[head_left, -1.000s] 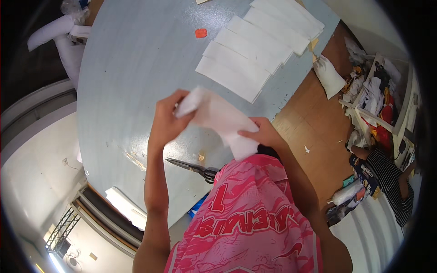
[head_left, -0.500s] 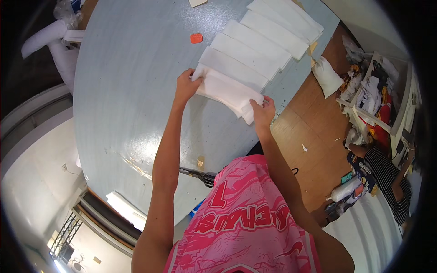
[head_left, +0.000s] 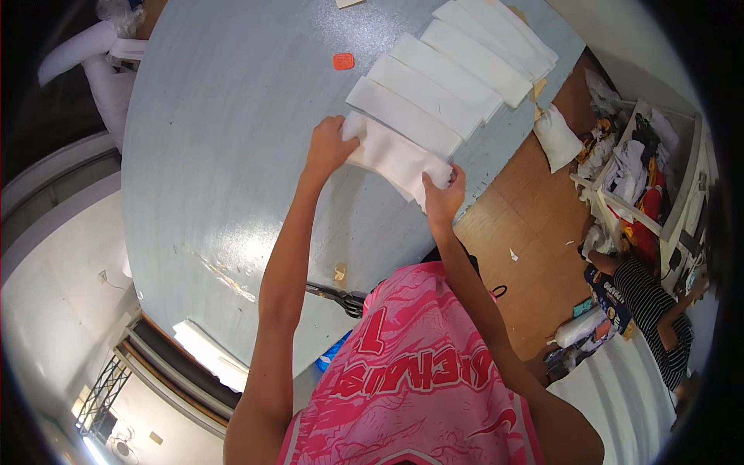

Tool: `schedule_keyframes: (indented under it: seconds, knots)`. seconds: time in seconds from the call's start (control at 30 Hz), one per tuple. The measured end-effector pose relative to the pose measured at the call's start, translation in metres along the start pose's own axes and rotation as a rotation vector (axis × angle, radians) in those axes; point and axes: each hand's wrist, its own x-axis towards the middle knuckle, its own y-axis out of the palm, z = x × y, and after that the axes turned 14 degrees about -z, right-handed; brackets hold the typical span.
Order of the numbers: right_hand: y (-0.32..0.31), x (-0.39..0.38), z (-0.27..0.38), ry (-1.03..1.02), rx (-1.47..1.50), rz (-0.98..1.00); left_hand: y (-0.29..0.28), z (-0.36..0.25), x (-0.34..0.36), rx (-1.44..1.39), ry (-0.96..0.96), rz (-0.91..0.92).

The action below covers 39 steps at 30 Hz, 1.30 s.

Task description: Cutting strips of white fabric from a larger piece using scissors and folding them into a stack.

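Note:
A folded white cloth (head_left: 394,157) lies stretched between both hands on the pale blue table (head_left: 232,139). My left hand (head_left: 328,146) grips its left end and my right hand (head_left: 442,193) grips its right end near the table's edge. The cloth sits just below a row of several similar folded white cloths (head_left: 449,74) that overlap one another and run toward the far right. A pair of dark scissors (head_left: 337,296) lies on the table close to my body.
A small orange tag (head_left: 343,61) lies above the cloth row. A white bag (head_left: 558,138) sits on the wooden floor at right. A shelf with piled clothes (head_left: 647,170) stands farther right, with another person in a striped top (head_left: 655,306) beside it.
Both hands carried the white cloth from near my body up and away, and set it down flat at the near end of the row of folded cloths.

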Motion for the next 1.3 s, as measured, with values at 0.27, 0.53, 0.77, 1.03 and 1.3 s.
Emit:
schedule_keyframes:
  seconds: [0.27, 0.53, 0.77, 1.03, 1.3]
  knots:
    - [-0.073, 0.006, 0.106, -0.862, 0.197, 0.391, -0.126, -0.138, -0.082, -0.204, 0.313, 0.200]
    - [-0.088, 0.016, 0.112, -0.374, 0.156, 1.189, -0.191, -0.163, -0.080, -0.401, 0.157, 0.147]
    - [-0.077, 0.070, 0.091, -0.039, 0.035, 1.171, -0.094, -0.080, -0.019, -0.701, -0.362, -0.096]
    - [-0.030, 0.158, 0.088, 0.024, -0.016, 1.009, 0.012, -0.057, 0.043, -0.590, -0.559, -0.130]
    - [-0.074, 0.176, 0.115, -0.764, -0.413, 0.584, 0.066, -0.034, 0.065, 0.043, -0.278, -0.341]
